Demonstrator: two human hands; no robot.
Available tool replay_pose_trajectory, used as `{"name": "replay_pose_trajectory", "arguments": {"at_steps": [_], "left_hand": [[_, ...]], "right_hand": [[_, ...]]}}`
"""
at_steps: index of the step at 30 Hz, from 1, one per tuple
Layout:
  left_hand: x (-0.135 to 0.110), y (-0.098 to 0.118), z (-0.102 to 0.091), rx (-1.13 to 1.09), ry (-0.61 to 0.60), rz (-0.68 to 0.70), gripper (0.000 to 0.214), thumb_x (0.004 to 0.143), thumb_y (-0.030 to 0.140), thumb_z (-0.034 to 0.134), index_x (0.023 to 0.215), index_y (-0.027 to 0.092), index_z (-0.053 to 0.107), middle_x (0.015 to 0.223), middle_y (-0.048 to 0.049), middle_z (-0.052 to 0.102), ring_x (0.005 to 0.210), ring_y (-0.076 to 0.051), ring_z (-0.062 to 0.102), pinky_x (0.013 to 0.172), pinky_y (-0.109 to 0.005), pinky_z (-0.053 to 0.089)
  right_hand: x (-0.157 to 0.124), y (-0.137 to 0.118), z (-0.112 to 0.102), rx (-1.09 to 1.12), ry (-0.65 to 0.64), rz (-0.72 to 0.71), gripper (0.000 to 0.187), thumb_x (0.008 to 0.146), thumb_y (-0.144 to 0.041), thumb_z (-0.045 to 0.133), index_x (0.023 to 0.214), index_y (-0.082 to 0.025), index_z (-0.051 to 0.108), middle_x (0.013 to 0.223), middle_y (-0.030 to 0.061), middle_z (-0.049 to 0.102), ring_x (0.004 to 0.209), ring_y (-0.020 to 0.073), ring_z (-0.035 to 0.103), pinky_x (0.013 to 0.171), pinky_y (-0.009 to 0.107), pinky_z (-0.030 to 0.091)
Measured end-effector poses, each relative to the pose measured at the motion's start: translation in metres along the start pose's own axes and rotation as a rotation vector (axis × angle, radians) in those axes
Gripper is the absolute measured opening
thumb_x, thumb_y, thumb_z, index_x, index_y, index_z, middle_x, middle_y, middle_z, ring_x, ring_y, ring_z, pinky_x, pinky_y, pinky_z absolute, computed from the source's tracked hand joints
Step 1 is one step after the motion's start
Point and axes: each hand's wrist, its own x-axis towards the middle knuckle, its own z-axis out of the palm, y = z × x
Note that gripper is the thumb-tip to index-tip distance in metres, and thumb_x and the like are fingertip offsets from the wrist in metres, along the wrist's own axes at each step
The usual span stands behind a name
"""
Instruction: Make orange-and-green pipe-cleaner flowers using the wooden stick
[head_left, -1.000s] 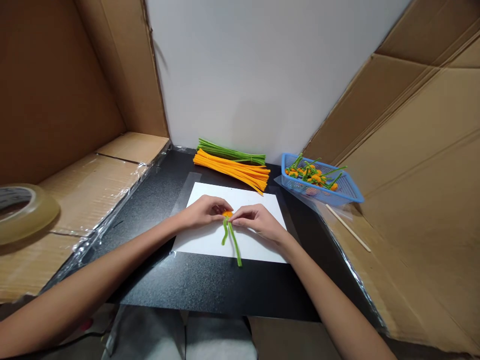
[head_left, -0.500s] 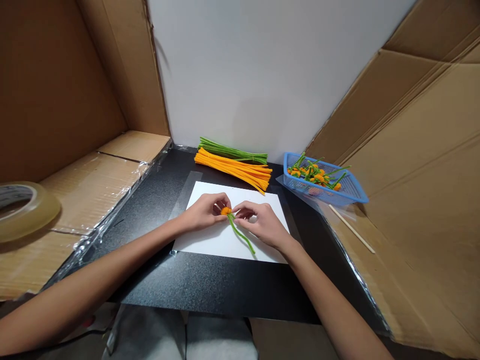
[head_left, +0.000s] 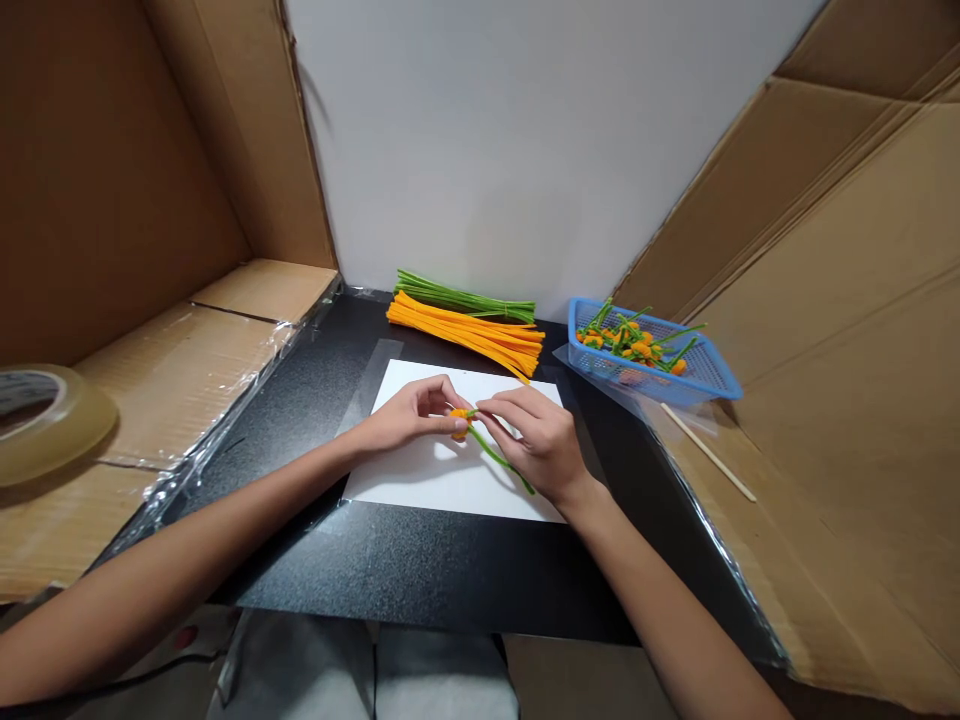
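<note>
Moved since the previous view: the green stem (head_left: 501, 458) now slants toward the person's right across the paper, and both hands sit slightly higher on the sheet. The piece in work consists of this stem and an orange tuft (head_left: 460, 422), joined at the tuft. It is held just above the middle of a white paper sheet (head_left: 442, 485), which lies on a black table (head_left: 420, 570).

Hand state: the left hand (head_left: 412, 420) is closed, with its fingers (head_left: 441, 398) grasping the orange tuft. The right hand (head_left: 536, 440) lies just beside the tuft, with its fingers (head_left: 510, 402) curved over the top of the stem. Whether they are clenched on the stem cannot be told, as the hand covers the contact point.

Progress, as far as visible: a blue plastic basket (head_left: 712, 388) at the far right of the table holds many finished pieces (head_left: 630, 345), each an orange head on a green stem. Material remaining lies at the far edge of the table: a bundle of orange pipe cleaners (head_left: 465, 335) and, touching it behind, a bundle of green pipe cleaners (head_left: 465, 298). The exact number of pieces done cannot be counted. The piece in hand is not yet in the basket.
</note>
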Motion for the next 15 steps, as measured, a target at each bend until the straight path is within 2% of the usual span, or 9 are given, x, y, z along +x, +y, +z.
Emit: {"name": "replay_pose_trajectory", "arguments": {"at_steps": [3,5,8,12,15], "left_hand": [[0.001,-0.001,-0.001,-0.013,-0.001,-0.014,0.035,0.073,0.034,0.081,0.092,0.016,0.058,0.095,-0.007,0.07,0.088,-0.019,0.069,0.084,-0.037,0.057],[0.001,-0.002,-0.001,0.021,-0.009,-0.015,0.034,0.075,0.032,0.079,0.098,0.016,0.061,0.094,-0.0065,0.071,0.088,-0.018,0.07,0.085,-0.035,0.056],[0.002,-0.004,0.001,0.146,0.035,0.004,0.028,0.076,0.028,0.078,0.096,0.015,0.063,0.092,-0.006,0.071,0.087,-0.017,0.069,0.083,-0.032,0.054],[0.001,-0.008,0.006,0.246,0.093,-0.013,0.027,0.075,0.027,0.078,0.094,0.014,0.064,0.083,-0.0049,0.071,0.074,-0.016,0.068,0.073,-0.031,0.055],[-0.001,-0.01,0.01,0.318,0.17,0.008,0.027,0.073,0.027,0.078,0.094,0.013,0.066,0.084,-0.0059,0.071,0.074,-0.017,0.069,0.07,-0.031,0.056]], "right_hand": [[0.001,-0.002,0.0,0.101,0.026,0.044,0.016,0.089,-0.025,0.062,0.092,-0.026,0.077,0.088,0.0064,0.076,0.082,0.0229,0.068,0.079,0.037,0.052],[0.001,-0.005,0.001,0.185,0.056,0.114,0.013,0.087,-0.026,0.065,0.088,-0.027,0.078,0.083,0.0048,0.077,0.074,0.022,0.069,0.073,0.035,0.053],[0.002,-0.009,0.004,0.299,0.118,0.25,0.01,0.083,-0.026,0.069,0.083,-0.026,0.078,0.079,0.0034,0.076,0.064,0.0198,0.067,0.065,0.033,0.053],[0.003,-0.013,0.013,0.46,0.141,0.452,0.008,0.08,-0.029,0.073,0.078,-0.024,0.078,0.074,0.0034,0.075,0.06,0.019,0.067,0.064,0.032,0.054],[0.004,-0.013,0.018,0.593,0.163,0.599,0.01,0.078,-0.032,0.075,0.078,-0.022,0.077,0.074,0.0039,0.075,0.06,0.0187,0.067,0.06,0.031,0.054]]}}
